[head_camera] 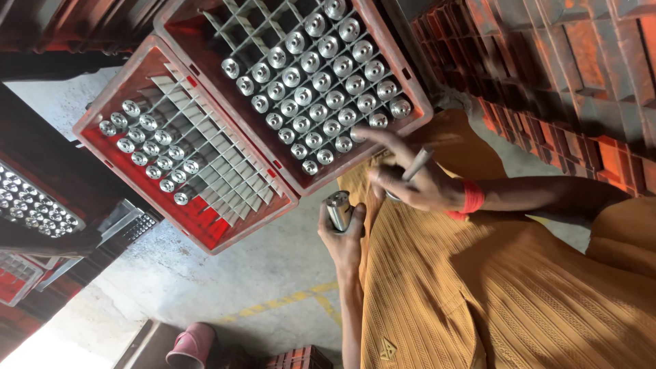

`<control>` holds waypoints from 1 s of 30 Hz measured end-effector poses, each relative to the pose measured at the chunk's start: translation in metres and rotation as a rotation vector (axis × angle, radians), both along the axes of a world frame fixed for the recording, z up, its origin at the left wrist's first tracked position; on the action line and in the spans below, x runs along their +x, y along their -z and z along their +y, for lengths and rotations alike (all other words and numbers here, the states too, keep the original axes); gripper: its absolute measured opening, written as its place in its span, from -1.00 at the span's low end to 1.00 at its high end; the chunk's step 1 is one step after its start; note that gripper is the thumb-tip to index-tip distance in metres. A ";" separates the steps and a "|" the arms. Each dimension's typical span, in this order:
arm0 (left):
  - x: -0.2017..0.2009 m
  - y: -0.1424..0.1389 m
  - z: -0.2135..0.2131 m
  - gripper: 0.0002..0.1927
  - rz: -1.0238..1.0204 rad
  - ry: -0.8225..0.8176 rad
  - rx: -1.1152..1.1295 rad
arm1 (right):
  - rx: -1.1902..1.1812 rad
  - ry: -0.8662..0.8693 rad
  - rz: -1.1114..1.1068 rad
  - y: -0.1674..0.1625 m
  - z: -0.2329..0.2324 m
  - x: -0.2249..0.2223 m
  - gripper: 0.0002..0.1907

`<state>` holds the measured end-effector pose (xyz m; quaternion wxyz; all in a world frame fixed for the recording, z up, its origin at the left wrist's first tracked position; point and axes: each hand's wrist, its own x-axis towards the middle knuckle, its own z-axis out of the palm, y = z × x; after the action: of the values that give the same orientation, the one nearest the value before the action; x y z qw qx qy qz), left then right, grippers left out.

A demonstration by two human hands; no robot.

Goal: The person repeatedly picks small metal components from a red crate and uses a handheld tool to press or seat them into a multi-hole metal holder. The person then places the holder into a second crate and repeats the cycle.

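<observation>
My left hand (342, 236) is closed around a short shiny metal cylinder (337, 208), held upright beside my orange shirt. My right hand (410, 183), with a red band at the wrist, grips a thin grey rod (418, 164). Its fingers stretch toward the near corner of a red crate (410, 82). Grey dividers split this crate into cells, most of them holding metal cylinders (321, 82) standing on end. A second red crate (205, 236) lies to its left, with cylinders (147, 147) only in its left rows.
Stacked red crates (560, 75) form a wall on the right. Another tray of shiny parts (34, 201) sits at the far left on dark metal racks. The concrete floor (273, 273) carries a yellow line. A pink object (191, 345) lies at the bottom.
</observation>
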<state>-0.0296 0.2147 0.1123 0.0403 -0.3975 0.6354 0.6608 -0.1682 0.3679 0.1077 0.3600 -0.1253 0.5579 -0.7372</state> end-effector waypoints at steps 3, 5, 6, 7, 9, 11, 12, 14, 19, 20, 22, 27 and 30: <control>-0.013 -0.027 0.005 -0.68 -0.064 0.133 -0.467 | 0.274 -0.577 0.379 -0.001 0.007 0.008 -0.20; -0.016 -0.044 0.006 -0.60 -0.202 0.200 -0.584 | 0.338 -0.700 0.494 0.000 0.010 0.009 -0.23; -0.017 -0.052 0.005 -0.62 -0.288 0.227 -0.618 | 0.297 -0.569 0.378 0.001 0.009 0.008 -0.24; -0.021 -0.054 0.003 -0.64 -0.353 0.238 -0.659 | 0.265 -0.395 0.211 0.001 0.008 0.006 -0.26; -0.023 -0.057 0.002 -0.63 -0.462 0.217 -0.646 | 0.213 -0.170 0.009 0.000 0.004 0.003 -0.29; -0.027 -0.051 0.000 -0.59 -0.483 0.184 -0.545 | 0.237 -0.307 0.145 -0.006 0.000 0.003 -0.32; -0.028 -0.048 -0.002 -0.61 -0.386 0.224 -0.548 | 0.246 -0.431 0.289 -0.009 0.002 0.002 -0.34; -0.026 -0.043 -0.002 -0.64 -0.214 0.326 -0.515 | 0.296 -0.620 0.453 -0.013 0.005 -0.003 -0.37; -0.022 -0.031 -0.003 -0.72 -0.264 0.124 -0.305 | 0.190 -0.088 -0.065 -0.008 0.008 -0.011 -0.38; -0.021 -0.028 -0.002 -0.73 -0.275 0.119 -0.268 | 0.234 -0.252 0.061 -0.009 0.008 -0.009 -0.37; -0.018 -0.022 -0.001 -0.71 -0.133 0.184 -0.175 | 0.314 -0.580 0.324 -0.010 0.010 -0.002 -0.35; -0.006 -0.013 -0.003 -0.71 0.043 0.144 -0.073 | 0.091 0.011 -0.321 0.008 0.029 -0.031 -0.57; -0.003 -0.013 -0.008 -0.68 0.257 0.198 -0.167 | 0.021 0.141 -0.216 0.019 0.038 -0.053 -0.66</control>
<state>-0.0330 0.2067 0.1249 -0.0094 -0.2470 0.7240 0.6440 -0.2216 0.4055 0.0883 0.3666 -0.0016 0.5310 -0.7640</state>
